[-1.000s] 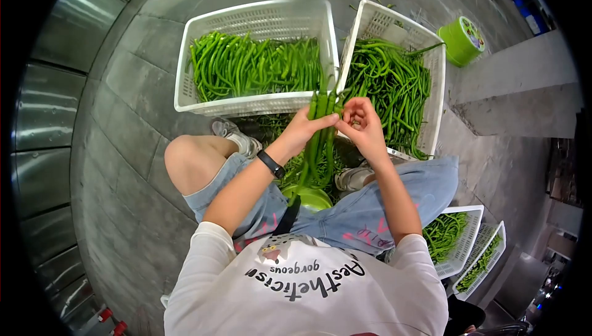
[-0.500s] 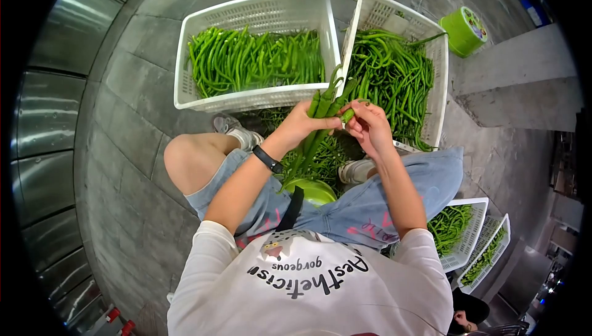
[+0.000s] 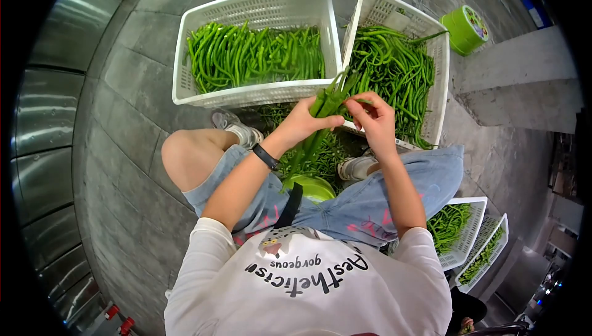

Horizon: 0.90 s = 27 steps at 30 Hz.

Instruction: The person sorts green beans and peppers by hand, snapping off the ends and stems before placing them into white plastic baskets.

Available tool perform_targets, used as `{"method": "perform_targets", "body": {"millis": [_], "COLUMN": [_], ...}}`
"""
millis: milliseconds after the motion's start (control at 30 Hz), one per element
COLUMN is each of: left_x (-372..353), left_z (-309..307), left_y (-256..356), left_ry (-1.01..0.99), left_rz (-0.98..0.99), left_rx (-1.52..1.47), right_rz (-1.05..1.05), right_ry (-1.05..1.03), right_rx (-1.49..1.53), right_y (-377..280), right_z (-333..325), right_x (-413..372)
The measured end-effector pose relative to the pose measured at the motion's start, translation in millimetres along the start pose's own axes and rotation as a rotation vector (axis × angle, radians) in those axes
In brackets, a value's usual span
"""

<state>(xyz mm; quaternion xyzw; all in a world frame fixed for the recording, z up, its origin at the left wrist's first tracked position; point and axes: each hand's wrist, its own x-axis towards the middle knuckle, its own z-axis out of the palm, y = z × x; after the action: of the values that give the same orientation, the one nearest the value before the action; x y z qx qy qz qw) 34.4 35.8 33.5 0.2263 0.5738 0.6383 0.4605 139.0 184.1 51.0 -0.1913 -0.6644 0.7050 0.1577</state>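
Observation:
In my left hand (image 3: 300, 125) is a bunch of long green chili peppers (image 3: 325, 106), the fingers wrapped round its middle. The stem ends point up and away from me, and the tips hang down between my legs. Close beside the stem ends, my right hand (image 3: 377, 123) has its thumb and forefinger pinched together; what lies between them is too small to make out. Beyond my hands stand a white crate (image 3: 259, 94) with chili peppers (image 3: 253, 55) laid in rows and a second white crate (image 3: 439, 89) with peppers (image 3: 394, 70) in a loose heap.
Stems and green scraps (image 3: 320, 160) lie on the floor between my shoes. A lime-green stool (image 3: 314, 189) shows under me. Two more white crates (image 3: 472, 228) of peppers stand at my right. A green tub (image 3: 462, 30) stands near a concrete block (image 3: 518, 80).
The pepper that my right fingers pinched by its end no longer shows apart from the bunch. My right hand has turned slightly, its fingers now against the stem ends. My left hand keeps its hold.

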Motion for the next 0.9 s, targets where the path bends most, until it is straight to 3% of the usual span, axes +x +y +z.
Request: {"method": "perform_targets", "body": {"millis": [100,133,333,467,567,633,700,733,833,900], "left_x": [-1.0,-1.7,-6.4,-4.7,-3.6,-3.6,-4.8,-5.6,-6.6,-7.6], "left_z": [2.1,1.8,2.6,3.8,1.5,-3.1,-8.1,-8.8,-11.9,-12.0], "left_y": [-5.9,-7.4,-6.3,-5.6,-3.6,-1.9,1.7,5.8,2.9,-1.6], "left_ry": [0.046,0.043,0.019,0.009,0.000,-0.013,-0.030,-0.073,-0.151,-0.242], "left_rz": [-0.006,-0.001,-0.020,0.000,0.019,0.026,0.019,0.034,-0.049,-0.122], "left_rx": [0.040,0.018,-0.113,-0.181,-0.321,-0.370,-0.351,-0.322,-0.251,-0.255], "right_rz": [0.040,0.161,0.408,0.492,0.426,0.359,-0.034,0.125,0.078,0.051], "right_ry": [-0.084,-0.078,-0.154,-0.161,-0.243,-0.424,-0.618,-0.671,-0.400,-0.419], "right_rx": [-0.063,0.004,0.567,0.830,1.110,0.893,0.071,-0.009,0.145,0.177], "right_y": [-3.6,-7.8,7.6,15.7,26.3,15.5,2.8,-7.9,-3.3,1.6], "right_z": [1.1,2.6,-3.0,-1.8,-12.1,-28.9,-33.1,-36.0,-21.3,-17.9], "right_x": [-3.3,-2.5,-0.5,-1.0,6.9,8.6,7.3,4.5,1.6,1.9]}}
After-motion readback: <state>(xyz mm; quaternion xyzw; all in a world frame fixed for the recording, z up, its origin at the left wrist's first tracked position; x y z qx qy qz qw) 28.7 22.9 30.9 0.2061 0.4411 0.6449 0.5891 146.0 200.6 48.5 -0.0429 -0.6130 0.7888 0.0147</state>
